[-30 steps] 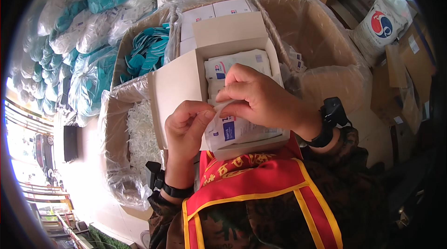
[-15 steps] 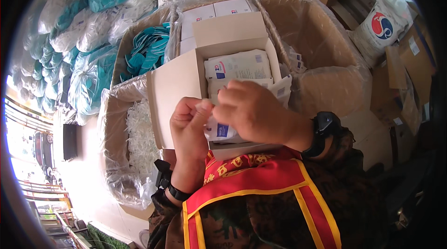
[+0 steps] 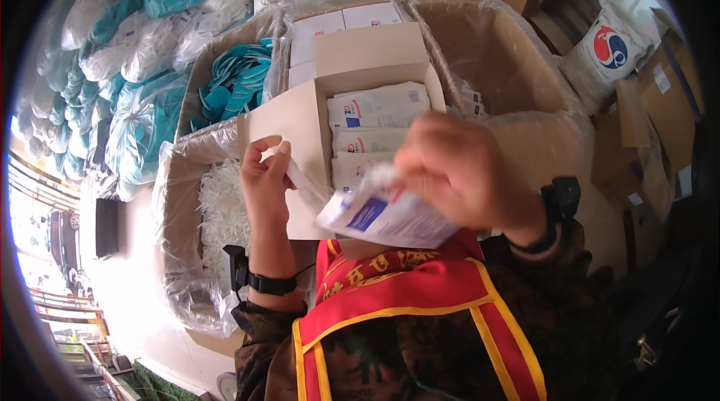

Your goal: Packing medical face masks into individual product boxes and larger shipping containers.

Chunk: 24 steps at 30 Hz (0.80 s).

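Over the front of an open pale cardboard box [image 3: 367, 48], my right hand [image 3: 466, 172], smeared by motion, grips a white plastic packet [image 3: 386, 222] with blue print by its upper edge. The packet hangs tilted and hides the box's front part. My left hand [image 3: 264, 185] is at the box's left flap, with thumb and fingers pinched on a thin whitish strip [image 3: 304, 180] that slants down toward the packet. Whether the strip's lower end touches the packet I cannot tell. Inside the box, several similar white packets [image 3: 386, 106] lie in overlapping rows.
Plastic-lined cartons surround the box: one with teal pieces [image 3: 236, 78], one with white shreds [image 3: 223, 206], one with stacked white boxes [image 3: 311, 30], and a large one [image 3: 502, 33] with a few packets. Filled bags [image 3: 150, 90] pile up at left; a printed sack [image 3: 611, 48] stands right.
My hands, together over the box before, have moved apart: the left leftward with the strip, the right rightward. The packet is now lifted at the box's front.
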### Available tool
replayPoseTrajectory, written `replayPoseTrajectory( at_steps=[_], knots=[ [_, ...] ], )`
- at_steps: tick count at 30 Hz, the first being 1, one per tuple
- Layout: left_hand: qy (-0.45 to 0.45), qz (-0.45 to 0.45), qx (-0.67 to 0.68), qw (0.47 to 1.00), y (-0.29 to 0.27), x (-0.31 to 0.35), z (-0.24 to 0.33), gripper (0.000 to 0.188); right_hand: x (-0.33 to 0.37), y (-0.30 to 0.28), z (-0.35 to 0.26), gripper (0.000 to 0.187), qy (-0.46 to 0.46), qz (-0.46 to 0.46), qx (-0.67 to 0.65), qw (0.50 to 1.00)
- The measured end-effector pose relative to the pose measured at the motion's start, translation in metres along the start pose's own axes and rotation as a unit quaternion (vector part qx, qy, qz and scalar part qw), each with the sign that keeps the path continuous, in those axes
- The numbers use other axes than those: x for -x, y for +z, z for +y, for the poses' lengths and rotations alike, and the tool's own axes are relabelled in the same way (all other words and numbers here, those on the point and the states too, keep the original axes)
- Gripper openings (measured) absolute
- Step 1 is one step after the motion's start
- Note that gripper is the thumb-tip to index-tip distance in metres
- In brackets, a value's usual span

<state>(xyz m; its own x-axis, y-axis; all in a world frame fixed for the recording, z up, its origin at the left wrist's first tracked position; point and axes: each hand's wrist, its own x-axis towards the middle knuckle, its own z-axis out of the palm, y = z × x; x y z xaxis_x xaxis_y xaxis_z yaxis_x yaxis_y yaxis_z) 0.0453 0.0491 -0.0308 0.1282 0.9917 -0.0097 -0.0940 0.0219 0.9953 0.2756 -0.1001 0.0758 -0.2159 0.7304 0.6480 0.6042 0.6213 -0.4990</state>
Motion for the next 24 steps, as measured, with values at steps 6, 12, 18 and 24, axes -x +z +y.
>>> replayPoseTrajectory(
  at_steps=[6, 12, 18, 24],
  knots=[
    [0.103, -0.054, -0.143, 0.983, -0.016, 0.015, 0.019, 0.012, -0.001, 0.006, 0.028, 0.017, 0.074, 0.013, -0.005, 0.997],
    [0.086, -0.218, -0.114, 0.966, 0.012, 0.052, 0.039, 0.013, -0.001, 0.018, 0.033, 0.015, 0.079, -0.018, -0.044, 0.996],
    [0.237, -0.236, -0.281, 0.900, 0.026, 0.065, 0.050, 0.012, -0.001, 0.021, 0.043, 0.015, 0.085, -0.050, -0.033, 0.995],
    [0.399, -0.276, -0.406, 0.775, 0.029, 0.062, 0.055, 0.012, -0.006, 0.036, 0.048, 0.020, 0.091, -0.078, -0.033, 0.992]
  ],
)
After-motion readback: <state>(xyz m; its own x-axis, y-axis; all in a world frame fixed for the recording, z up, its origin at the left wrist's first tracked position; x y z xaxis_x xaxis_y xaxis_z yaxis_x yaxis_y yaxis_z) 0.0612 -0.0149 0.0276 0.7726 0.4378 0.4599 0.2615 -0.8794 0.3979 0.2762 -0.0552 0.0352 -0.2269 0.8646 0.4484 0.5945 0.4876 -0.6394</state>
